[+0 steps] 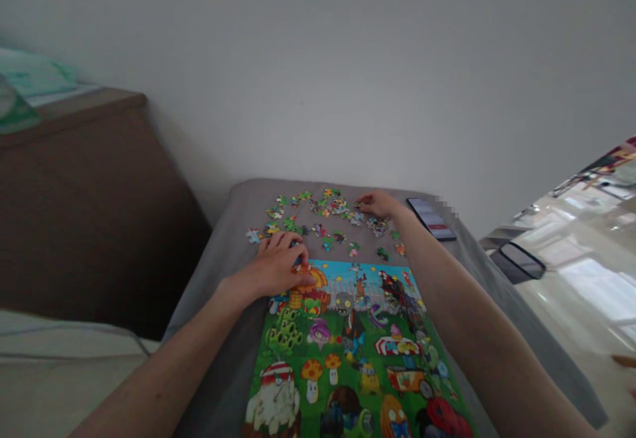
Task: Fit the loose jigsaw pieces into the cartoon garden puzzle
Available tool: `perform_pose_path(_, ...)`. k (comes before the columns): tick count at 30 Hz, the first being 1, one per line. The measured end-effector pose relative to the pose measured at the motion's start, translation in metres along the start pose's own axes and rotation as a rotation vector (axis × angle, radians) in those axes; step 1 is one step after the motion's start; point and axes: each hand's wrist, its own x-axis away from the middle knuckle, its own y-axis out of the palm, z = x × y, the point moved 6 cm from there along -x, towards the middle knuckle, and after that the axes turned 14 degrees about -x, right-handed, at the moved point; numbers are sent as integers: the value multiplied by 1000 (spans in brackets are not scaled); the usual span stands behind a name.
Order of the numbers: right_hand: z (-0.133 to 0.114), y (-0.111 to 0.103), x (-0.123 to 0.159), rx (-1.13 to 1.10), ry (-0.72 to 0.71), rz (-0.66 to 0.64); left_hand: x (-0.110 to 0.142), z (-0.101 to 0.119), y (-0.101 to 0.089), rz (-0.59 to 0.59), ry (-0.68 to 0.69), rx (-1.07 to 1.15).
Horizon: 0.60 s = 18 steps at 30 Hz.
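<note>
A colourful picture sheet [342,358] of cartoon plants and zombies lies on the grey cloth. My left hand [281,262] rests at its upper left corner, thumb on the picture and fingers spread and bent over the cloth beyond. Loose jigsaw pieces [328,247] are scattered past the sheet's far edge, some close to the left fingertips. At the far right of the pieces is my right hand [378,204], its fingertips closed on a small jigsaw piece [358,205]. More pieces [378,226] lie just below that hand.
A phone [431,218] with its screen lit lies right of my right forearm. Grey cloth [226,226] covers the surface, which meets a pale wall [318,93]. To the left stands a brown wooden cabinet [89,199]. Black-framed glasses [521,259] show at the right.
</note>
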Motion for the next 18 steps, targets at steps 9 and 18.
perform_pose_path(9, -6, -11, 33, -116, -95, 243, -2, 1, 4, -10, 35, 19)
perform_pose_path(18, -113, 30, 191, -300, -734, -60, -4, 2, 3, -1, 62, -8)
